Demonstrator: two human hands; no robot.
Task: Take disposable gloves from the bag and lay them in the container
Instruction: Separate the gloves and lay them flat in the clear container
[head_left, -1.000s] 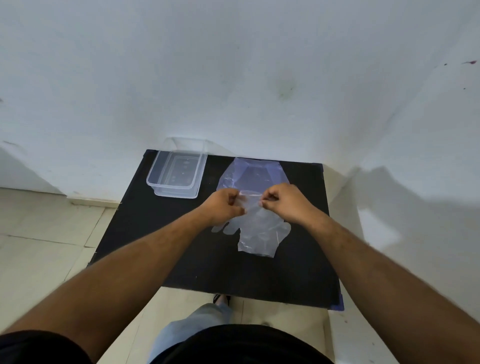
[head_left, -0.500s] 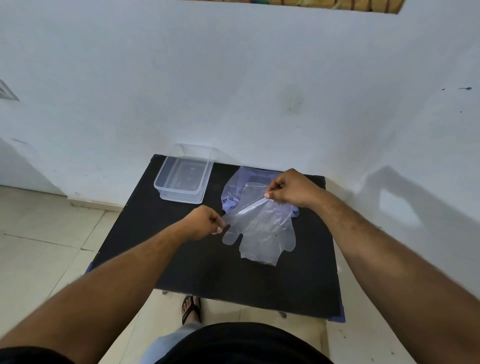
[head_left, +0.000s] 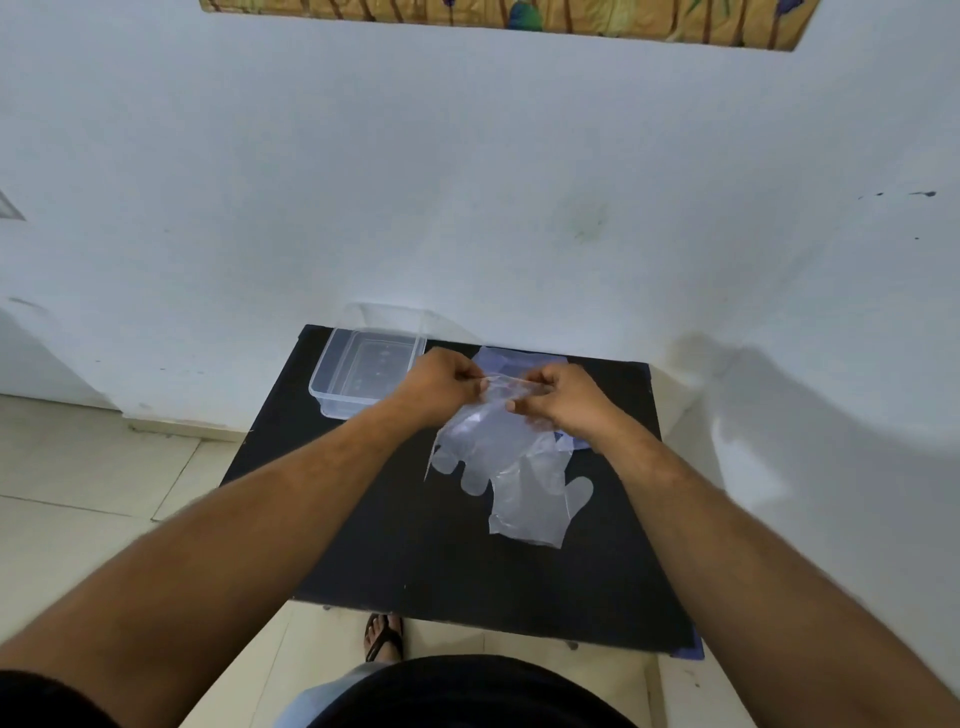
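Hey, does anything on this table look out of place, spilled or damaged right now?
Nothing is spilled or broken. The clear container sits upright at the table's far left corner, apparently empty. Both hands, left hand and right hand, pinch a thin glove, its fingers drooping over another glove on the table.

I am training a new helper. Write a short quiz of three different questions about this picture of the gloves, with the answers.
1. True or false: a glove already lies in the clear container.
2. Which hand is nearer the container? A) left hand B) right hand
3. Fill in: both hands pinch the top edge of the ____, which hang over the black table.

Key: 1 false; 2 A; 3 gloves.
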